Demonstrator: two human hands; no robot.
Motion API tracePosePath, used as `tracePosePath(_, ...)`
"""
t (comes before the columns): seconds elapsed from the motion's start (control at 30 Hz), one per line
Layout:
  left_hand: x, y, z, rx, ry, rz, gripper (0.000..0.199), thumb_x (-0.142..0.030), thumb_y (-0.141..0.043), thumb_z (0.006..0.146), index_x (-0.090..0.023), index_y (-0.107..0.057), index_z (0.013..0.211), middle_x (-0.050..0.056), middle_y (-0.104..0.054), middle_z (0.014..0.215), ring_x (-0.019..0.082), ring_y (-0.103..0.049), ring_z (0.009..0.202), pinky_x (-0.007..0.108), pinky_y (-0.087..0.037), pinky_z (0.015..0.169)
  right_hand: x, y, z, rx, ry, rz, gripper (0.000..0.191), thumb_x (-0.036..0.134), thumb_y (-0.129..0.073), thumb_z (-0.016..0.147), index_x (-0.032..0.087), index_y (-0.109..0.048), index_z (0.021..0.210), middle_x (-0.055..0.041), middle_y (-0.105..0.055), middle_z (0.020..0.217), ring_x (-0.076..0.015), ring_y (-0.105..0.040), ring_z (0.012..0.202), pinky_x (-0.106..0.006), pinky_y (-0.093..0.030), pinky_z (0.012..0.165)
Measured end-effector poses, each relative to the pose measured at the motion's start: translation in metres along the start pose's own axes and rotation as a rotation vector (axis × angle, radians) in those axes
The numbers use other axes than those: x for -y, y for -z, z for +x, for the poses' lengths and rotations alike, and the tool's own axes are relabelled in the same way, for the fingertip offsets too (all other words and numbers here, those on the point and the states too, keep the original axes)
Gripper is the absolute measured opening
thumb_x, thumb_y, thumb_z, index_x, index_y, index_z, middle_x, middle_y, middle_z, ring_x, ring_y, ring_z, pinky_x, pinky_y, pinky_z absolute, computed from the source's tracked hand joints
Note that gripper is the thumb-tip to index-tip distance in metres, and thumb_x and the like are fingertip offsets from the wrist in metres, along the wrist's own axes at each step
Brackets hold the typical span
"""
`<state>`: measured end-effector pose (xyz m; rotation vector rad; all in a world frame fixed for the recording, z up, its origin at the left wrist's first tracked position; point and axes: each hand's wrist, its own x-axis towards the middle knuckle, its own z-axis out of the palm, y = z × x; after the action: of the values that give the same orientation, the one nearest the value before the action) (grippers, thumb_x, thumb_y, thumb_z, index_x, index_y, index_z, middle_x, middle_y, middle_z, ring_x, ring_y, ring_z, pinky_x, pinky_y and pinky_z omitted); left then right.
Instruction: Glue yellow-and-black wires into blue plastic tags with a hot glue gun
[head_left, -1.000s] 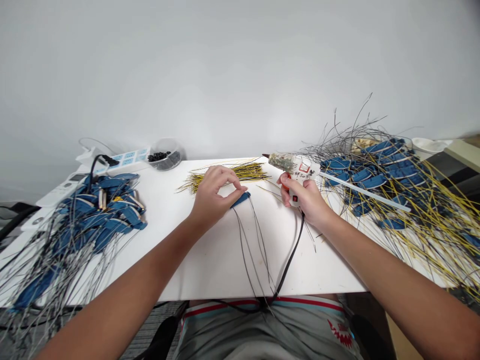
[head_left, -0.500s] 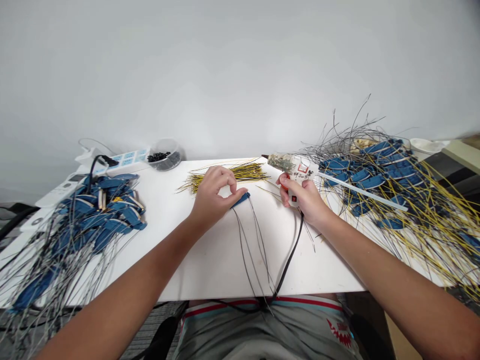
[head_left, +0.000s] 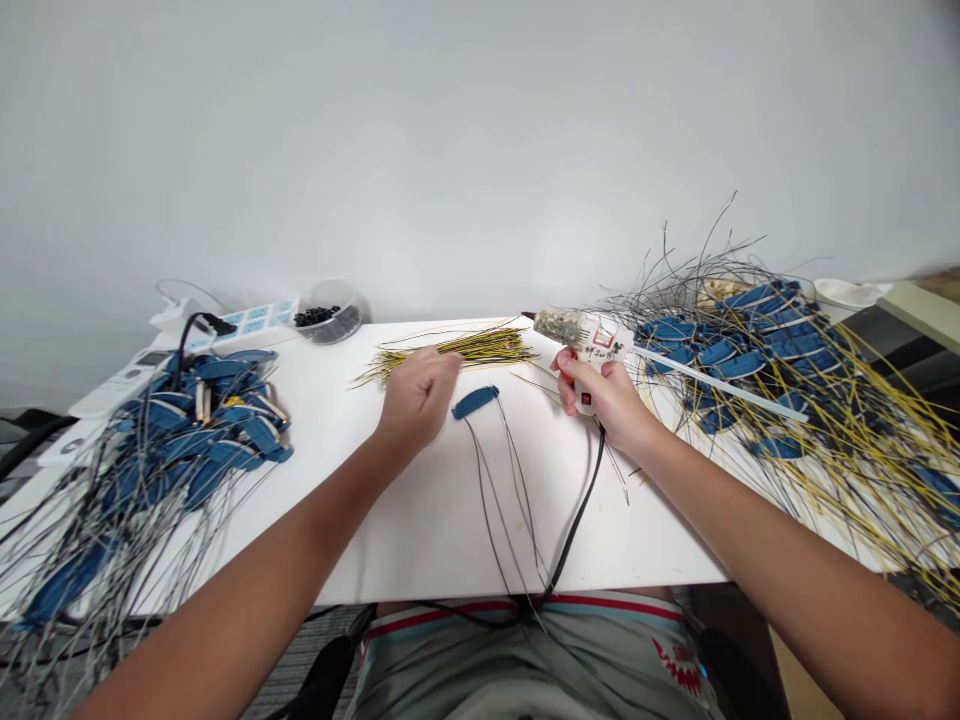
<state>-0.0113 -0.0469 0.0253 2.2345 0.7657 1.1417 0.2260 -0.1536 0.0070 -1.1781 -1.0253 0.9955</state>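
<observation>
My right hand grips a hot glue gun, with its dark nozzle pointing left and a long white glue stick coming out of the back. A curved blue piece lies loose on the white table, thin dark wires trailing from both its ends toward me. Just left of this piece is my left hand, its fingers curled in. It overlaps the near side of a bundle of yellow and black wires. What those fingers may hold is hidden.
Blue pieces with grey wires are heaped on the left, beside a power strip and a clear bowl of small black parts. More blue pieces with yellow and black wires cover the right side. The gun's black cord runs toward my lap.
My left hand has let go of the blue piece and drawn back a little to the left, closing its fingers. The blue piece now lies in full view. My right hand stays nearly still.
</observation>
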Motion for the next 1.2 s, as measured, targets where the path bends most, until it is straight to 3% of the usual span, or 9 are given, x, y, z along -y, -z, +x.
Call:
tracePosePath(0.3,0.002,0.005,0.002,0.195,0.037,-0.078,0.056,-0.05,-0.018,0.107,-0.022,-0.063,0.087,0.006,-0.054,0.077,0.018,-0.047,0.077,0.037,-0.039,0.077,-0.001,0.001,0.0,0.002,0.002,-0.017,0.031,0.051,-0.065,0.095,0.021,-0.059,0.09,0.0032,-0.052,0.056,-0.0144,-0.047,0.053,-0.029,-0.038,0.06)
tracePosePath(0.43,-0.004,0.005,0.002,0.333,-0.014,0.098,0.068,-0.046,-0.024,0.108,-0.02,-0.067,0.062,0.006,-0.061,0.07,0.017,-0.054,0.079,0.036,-0.043,0.084,-0.003,0.002,0.001,-0.003,0.015,-0.015,0.03,0.049,-0.065,0.095,0.021,-0.059,0.089,0.003,-0.053,0.056,-0.0143,-0.048,0.054,-0.03,-0.038,0.062)
tracePosePath(0.53,0.001,0.0,0.003,0.291,-0.03,0.11,0.047,-0.041,-0.034,0.108,-0.024,-0.077,0.112,0.005,-0.073,0.099,0.016,-0.061,0.092,0.033,-0.047,0.093,-0.004,0.003,0.002,0.006,0.023,0.003,0.027,0.047,-0.064,0.096,0.021,-0.058,0.089,0.0032,-0.053,0.056,-0.0139,-0.048,0.053,-0.03,-0.037,0.061)
tracePosePath(0.63,0.01,-0.002,0.005,0.216,-0.001,0.014,0.064,-0.041,-0.038,0.107,-0.028,-0.022,0.167,0.01,-0.059,0.146,0.014,-0.064,0.109,0.032,-0.05,0.099,-0.003,0.003,0.003,0.015,0.037,0.04,0.026,0.046,-0.064,0.096,0.021,-0.058,0.09,0.0038,-0.052,0.056,-0.0137,-0.047,0.05,-0.03,-0.035,0.058)
tracePosePath(0.73,0.013,0.002,0.005,0.216,0.046,0.001,0.054,-0.047,-0.031,0.107,-0.025,-0.052,0.152,0.008,-0.072,0.119,0.015,-0.065,0.099,0.033,-0.051,0.093,-0.001,0.002,0.003,0.009,0.035,0.058,0.026,0.045,-0.065,0.095,0.021,-0.058,0.09,0.0046,-0.051,0.054,-0.0134,-0.046,0.049,-0.029,-0.033,0.057)
tracePosePath(0.8,0.012,0.008,0.005,0.195,0.116,0.056,0.059,-0.052,-0.029,0.107,-0.02,-0.075,0.092,0.005,-0.069,0.076,0.015,-0.061,0.078,0.032,-0.048,0.08,0.0,0.002,0.002,-0.002,0.033,0.053,0.026,0.045,-0.065,0.095,0.02,-0.058,0.09,0.0046,-0.051,0.054,-0.0129,-0.046,0.049,-0.029,-0.033,0.057)
tracePosePath(0.9,0.009,0.014,0.005,0.18,0.232,0.053,0.076,-0.059,-0.02,0.106,-0.018,-0.044,0.047,0.003,-0.042,0.045,0.011,-0.043,0.051,0.031,-0.036,0.06,0.001,0.001,0.002,0.002,0.041,0.05,0.025,0.044,-0.065,0.095,0.02,-0.058,0.09,0.0043,-0.053,0.055,-0.0128,-0.047,0.049,-0.03,-0.032,0.057)
tracePosePath(1.13,0.016,0.007,0.01,0.11,0.108,0.07,0.032,-0.023,-0.043,0.097,-0.019,-0.064,0.121,0.006,-0.068,0.107,0.014,-0.062,0.096,0.03,-0.048,0.088,-0.001,0.001,0.004,0.011,0.043,0.036,0.025,0.043,-0.064,0.095,0.02,-0.058,0.087,0.0038,-0.054,0.055,-0.0126,-0.048,0.05,-0.029,-0.033,0.059)
tracePosePath(1.2,0.016,0.008,0.009,0.129,0.036,0.087,0.032,-0.012,-0.042,0.087,-0.018,-0.07,0.102,0.003,-0.068,0.091,0.013,-0.059,0.085,0.029,-0.046,0.086,0.001,0.001,0.004,0.007,0.034,0.028,0.026,0.043,-0.063,0.095,0.02,-0.057,0.087,0.0037,-0.054,0.054,-0.0126,-0.048,0.05,-0.03,-0.033,0.059)
